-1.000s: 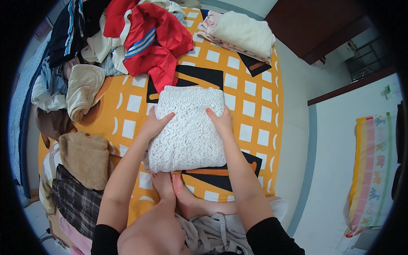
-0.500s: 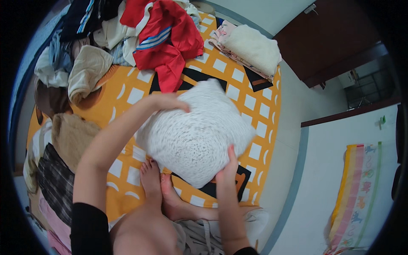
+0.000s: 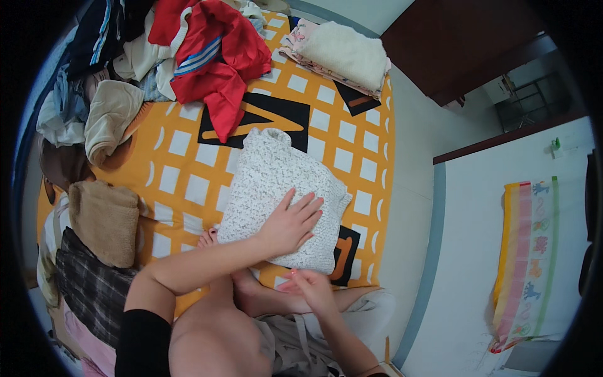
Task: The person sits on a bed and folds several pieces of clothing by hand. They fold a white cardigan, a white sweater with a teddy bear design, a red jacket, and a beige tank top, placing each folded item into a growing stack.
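Speckled white-and-grey knit garment [image 3: 267,176], folded into a thick bundle, is lying on the orange, white-squared bedspread [image 3: 343,159], in front of the person's bent bare legs. Its outline is slanting, with a narrow fold standing out at the far end. The left hand [image 3: 290,225] is resting flat on the near half of the knit garment, its fingers spreading toward the garment's right side; this grip is spread and clasping nothing, and the palm seems to be holding the layers down so that they stay pressed together. The right hand [image 3: 311,292] is hovering just off the garment's near edge, loosely curved, with nothing visible in its grip; whether a fingertip is touching the knit, I cannot tell. So the garment is lying directly under the left grip and just beyond the right one.

A folded brown fleece [image 3: 103,223] is sitting well to the garment's left, probably squared up to lie neatly, while a dark plaid cloth [image 3: 91,286] is spreading to its near left. Beyond it, a crumpled red garment [image 3: 217,75] is trailing one tip close to its far-left corner. A folded cream fleece [image 3: 345,53] is lying farther off, to its far right.
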`<state>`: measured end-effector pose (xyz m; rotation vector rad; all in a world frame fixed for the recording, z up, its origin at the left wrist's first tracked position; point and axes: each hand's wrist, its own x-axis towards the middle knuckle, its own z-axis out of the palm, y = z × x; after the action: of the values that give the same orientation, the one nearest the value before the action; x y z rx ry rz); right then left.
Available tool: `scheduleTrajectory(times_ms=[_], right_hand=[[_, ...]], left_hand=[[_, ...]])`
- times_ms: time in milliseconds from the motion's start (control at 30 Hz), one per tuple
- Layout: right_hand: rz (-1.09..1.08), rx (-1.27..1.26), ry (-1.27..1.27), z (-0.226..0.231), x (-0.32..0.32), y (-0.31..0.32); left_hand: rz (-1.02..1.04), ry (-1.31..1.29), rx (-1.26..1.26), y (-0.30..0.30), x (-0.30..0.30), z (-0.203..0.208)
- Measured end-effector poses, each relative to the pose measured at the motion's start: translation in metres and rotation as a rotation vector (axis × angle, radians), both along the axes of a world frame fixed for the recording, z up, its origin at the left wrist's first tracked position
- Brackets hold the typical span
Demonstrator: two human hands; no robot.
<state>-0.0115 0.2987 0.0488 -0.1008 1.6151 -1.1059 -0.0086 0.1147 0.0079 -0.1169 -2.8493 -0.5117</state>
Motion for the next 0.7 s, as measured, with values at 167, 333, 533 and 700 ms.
scheduleTrajectory(times_ms=[167,333,533,700], right_hand=[[-0.014,-0.246,1.210,-0.002,-0.044,-0.051],[0.171,0.232,1.292,-0.072,-0.081,-0.076],[-0.045,0.177,1.220,-0.099,-0.092,-0.065],[-0.197,0.407,0.922,-0.089,-0.091,-0.056]], left_hand=[[0.038,-0.072,-0.186,0.004,-0.002,-0.011],[0.039,0.014,-0.202,-0.017,-0.034,-0.020],[0.500,-0.054,-0.136,-0.079,-0.068,-0.015],[0.786,0.165,0.199,-0.140,-0.041,-0.032]])
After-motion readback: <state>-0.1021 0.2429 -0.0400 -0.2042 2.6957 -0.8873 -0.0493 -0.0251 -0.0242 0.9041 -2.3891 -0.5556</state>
